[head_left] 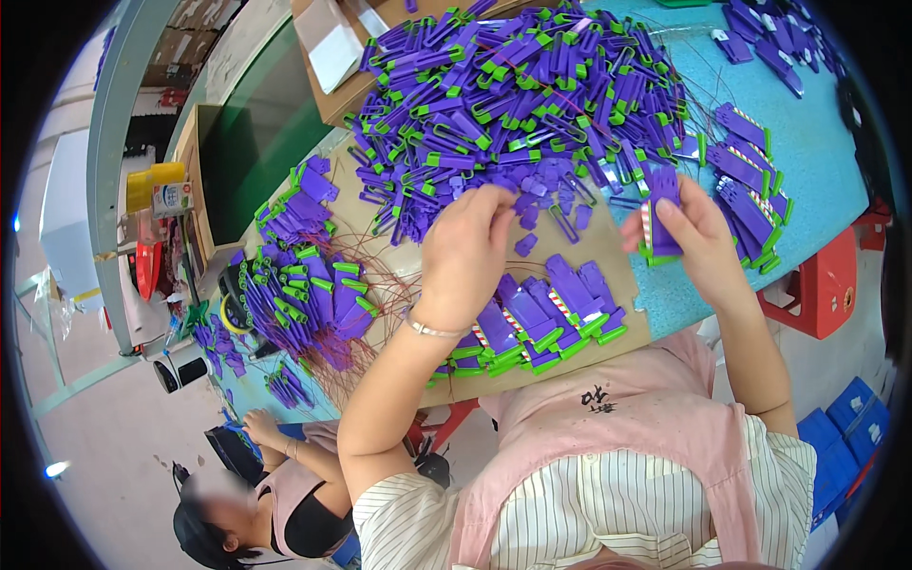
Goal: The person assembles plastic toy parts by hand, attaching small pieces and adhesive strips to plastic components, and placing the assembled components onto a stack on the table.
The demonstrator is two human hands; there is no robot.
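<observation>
Right hand gripping purple clip

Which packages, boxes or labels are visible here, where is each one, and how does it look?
Cardboard box: top, left of the purple pile, brown, open, white sheets inside.
Small labelled tub: far left edge, white and blue label.
Yellow tape roll: beside the tub, round.
Blue crates: lower right floor, rectangular.

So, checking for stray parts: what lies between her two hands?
In the head view, loose purple pieces on brown cardboard lie between left hand and right hand.
</observation>
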